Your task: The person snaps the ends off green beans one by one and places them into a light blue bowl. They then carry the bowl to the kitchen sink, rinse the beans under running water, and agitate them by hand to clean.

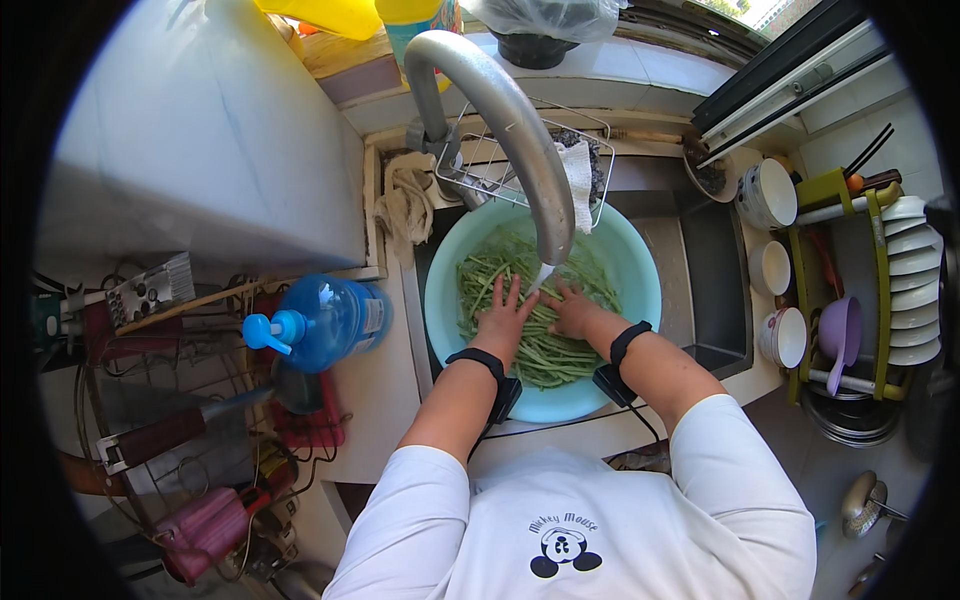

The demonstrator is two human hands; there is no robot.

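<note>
A light turquoise plastic basin (637,262) rests in the kitchen sink, holding long green beans (551,356) in water. My left hand (506,315) lies on the beans with its fingers spread. Beside it, my right hand (577,307) touches the beans too, fingers apart, its fingertips partly among them. Neither hand grips anything that I can make out. Between the hands, water (540,277) runs from the curved metal faucet (517,112) into the basin. Black straps with small dark boxes are around both wrists.
A blue pump bottle (337,319) stands left of the sink. Behind the faucet hangs a wire rack (487,161) with a white cloth. Bowls (769,195) line the right edge, next to a green dish rack (877,300) with white plates and a purple ladle (840,334). A grey rag (409,206) lies at the back left.
</note>
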